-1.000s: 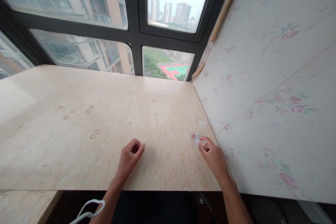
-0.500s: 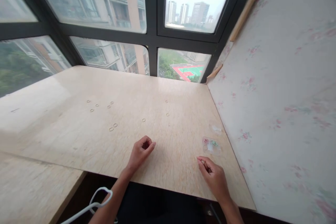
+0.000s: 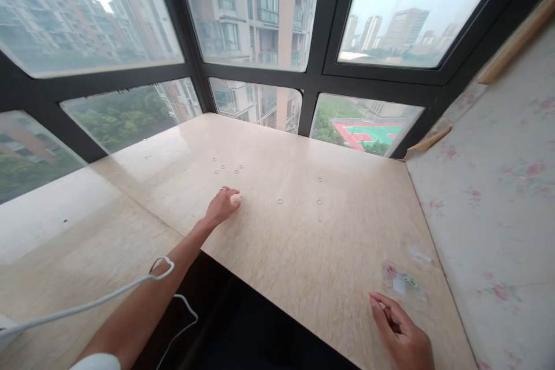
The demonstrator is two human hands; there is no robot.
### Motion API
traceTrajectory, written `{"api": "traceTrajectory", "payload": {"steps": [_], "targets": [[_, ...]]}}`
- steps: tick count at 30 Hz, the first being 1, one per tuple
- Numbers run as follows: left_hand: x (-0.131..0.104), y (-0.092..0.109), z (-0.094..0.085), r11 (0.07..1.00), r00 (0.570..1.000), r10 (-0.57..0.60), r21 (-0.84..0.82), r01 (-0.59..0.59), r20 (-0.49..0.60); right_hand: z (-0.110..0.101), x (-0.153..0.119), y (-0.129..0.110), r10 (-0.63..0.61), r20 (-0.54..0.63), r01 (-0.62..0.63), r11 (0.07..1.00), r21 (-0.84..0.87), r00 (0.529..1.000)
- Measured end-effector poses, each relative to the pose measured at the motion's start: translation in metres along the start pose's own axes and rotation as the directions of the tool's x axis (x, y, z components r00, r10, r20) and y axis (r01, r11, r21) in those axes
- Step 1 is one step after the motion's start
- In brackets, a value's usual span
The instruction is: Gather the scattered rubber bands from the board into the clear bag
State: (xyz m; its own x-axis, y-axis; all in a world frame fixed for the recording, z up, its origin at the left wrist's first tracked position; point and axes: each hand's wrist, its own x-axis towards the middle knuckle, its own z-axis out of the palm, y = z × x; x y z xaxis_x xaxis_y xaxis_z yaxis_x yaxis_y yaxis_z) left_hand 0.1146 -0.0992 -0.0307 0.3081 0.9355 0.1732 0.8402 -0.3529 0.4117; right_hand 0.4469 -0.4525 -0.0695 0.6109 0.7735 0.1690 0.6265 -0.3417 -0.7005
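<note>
My left hand [image 3: 222, 207] reaches over the tabletop [image 3: 269, 254], thumb and index finger apart beside a small thin ring [image 3: 241, 198]. A pale band shows at its fingers; I cannot tell whether it is worn or lies behind. My right hand [image 3: 403, 326] is closed near the table's right side, thumb pressed to the fingers, and whatever is between them is hidden. Just beyond it sits a small clear plastic box [image 3: 401, 284] with pink bands [image 3: 391, 270] and green bands [image 3: 409, 280] inside.
More thin rings lie spread out: one ring [image 3: 280, 202] mid-table, another ring [image 3: 319, 202] to its right, several farther left. A clear plastic piece [image 3: 420, 254] lies by the papered wall [image 3: 489, 243]. A white cable [image 3: 108, 299] crosses my left forearm. Windows border the far edge.
My left hand has moved forward and left to the thin rings, its fingers parting. My right hand stays near the box. The view has turned left.
</note>
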Motion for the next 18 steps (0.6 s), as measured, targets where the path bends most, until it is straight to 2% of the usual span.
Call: {"api": "traceTrajectory", "payload": {"steps": [3,9,14,18], "targets": [[0.011,-0.004,-0.001,0.987,0.992,0.107,0.112,-0.113,0.065,0.0,0.001,0.003,0.0,-0.001,0.0,1.0,0.006,1.0],[0.016,0.005,-0.002,0.93,0.956,0.268,0.226,-0.288,0.118,0.001,0.0,0.005,-0.004,-0.018,0.004,1.0,0.019,1.0],[0.01,0.008,-0.001,0.913,0.923,0.367,0.144,-0.381,0.119,0.0,0.0,-0.001,-0.007,-0.029,0.007,1.0,0.013,1.0],[0.005,0.025,0.001,0.921,0.923,0.385,-0.058,-0.385,-0.012,0.0,0.001,-0.008,-0.031,-0.057,0.032,0.999,0.033,0.998]]}}
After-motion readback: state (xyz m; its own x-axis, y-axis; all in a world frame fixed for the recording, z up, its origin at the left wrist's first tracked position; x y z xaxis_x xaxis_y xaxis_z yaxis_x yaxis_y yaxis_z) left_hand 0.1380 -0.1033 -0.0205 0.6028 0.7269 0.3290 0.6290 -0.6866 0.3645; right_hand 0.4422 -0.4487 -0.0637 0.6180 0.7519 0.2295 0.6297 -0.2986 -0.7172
